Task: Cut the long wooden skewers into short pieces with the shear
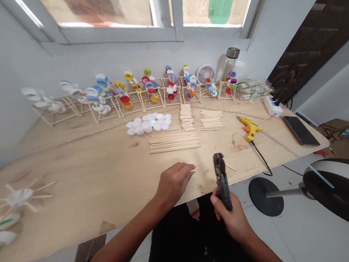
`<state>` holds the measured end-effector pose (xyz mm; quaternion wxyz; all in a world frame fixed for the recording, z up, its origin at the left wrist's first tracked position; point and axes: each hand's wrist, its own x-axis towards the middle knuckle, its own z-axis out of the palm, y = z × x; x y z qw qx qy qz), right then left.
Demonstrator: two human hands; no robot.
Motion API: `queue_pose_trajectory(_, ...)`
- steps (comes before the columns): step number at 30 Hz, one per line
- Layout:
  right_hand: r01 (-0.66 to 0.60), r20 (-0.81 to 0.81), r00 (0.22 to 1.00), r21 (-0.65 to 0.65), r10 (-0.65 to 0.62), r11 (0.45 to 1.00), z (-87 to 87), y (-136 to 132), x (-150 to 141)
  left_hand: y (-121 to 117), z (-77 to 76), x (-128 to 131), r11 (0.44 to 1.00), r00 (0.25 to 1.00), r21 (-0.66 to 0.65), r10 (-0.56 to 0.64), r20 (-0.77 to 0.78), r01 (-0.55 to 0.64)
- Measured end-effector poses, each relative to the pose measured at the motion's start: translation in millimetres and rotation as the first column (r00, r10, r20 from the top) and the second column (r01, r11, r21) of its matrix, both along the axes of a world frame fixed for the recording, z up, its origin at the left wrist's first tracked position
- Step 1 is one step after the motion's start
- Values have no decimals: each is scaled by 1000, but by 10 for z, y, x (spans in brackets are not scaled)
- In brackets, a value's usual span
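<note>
Stick (196, 168): pinched in the closed fingers of the left hand (172, 183), on the near side of the long sticks (175, 142). Its tip projects, probably to keep it accessible. Pliers (222, 182): gripped in the fingers of the right hand (232, 219), near and right of the long sticks, head upward, likely leaving the head unobstructed. Beyond the long sticks: short sticks (212, 121) and white caps (147, 124), apparently grouped for easy selection. Glue gun (250, 128): right of the long sticks, handle toward the person, presumably for convenient pickup.
</note>
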<state>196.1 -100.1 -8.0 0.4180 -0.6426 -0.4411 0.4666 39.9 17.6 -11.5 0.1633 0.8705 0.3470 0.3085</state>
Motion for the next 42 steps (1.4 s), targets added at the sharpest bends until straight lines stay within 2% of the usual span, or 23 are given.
queue_pose_trajectory(4,116,-27,993,13,-116,993,30,-154,173,129,-32,472,971,975,169,-139,-173,168)
queue_pose_trajectory(8,203,-51,978,6,-202,979,46,-286,315,174,-88,891,936,928,218,-200,-315,276)
queue_pose_trajectory(11,243,-57,968,-2,-243,970,33,-340,392,174,-147,1041,915,900,206,-264,-346,347)
queue_pose_trajectory(15,265,-68,962,-8,-265,964,4,-350,476,181,-193,1066,901,881,162,-331,-339,401)
queue_pose_trajectory(18,260,-87,961,-26,-261,965,-23,-334,522,194,-183,1040,905,880,151,-329,-342,397)
queue_pose_trajectory(23,251,-128,959,-36,-254,967,-94,-316,549,201,-139,1017,895,849,178,-301,-434,409)
queue_pose_trajectory(27,246,-157,955,-47,-251,968,-123,-318,556,254,-158,1037,912,860,200,-238,-451,358)
queue_pose_trajectory(35,251,-126,959,-35,-254,967,-101,-334,553,583,-198,1182,955,878,234,-53,-476,184)
queue_pose_trajectory(42,269,-126,954,-51,-274,962,-212,-359,545,872,-181,1371,967,865,245,61,-498,73)
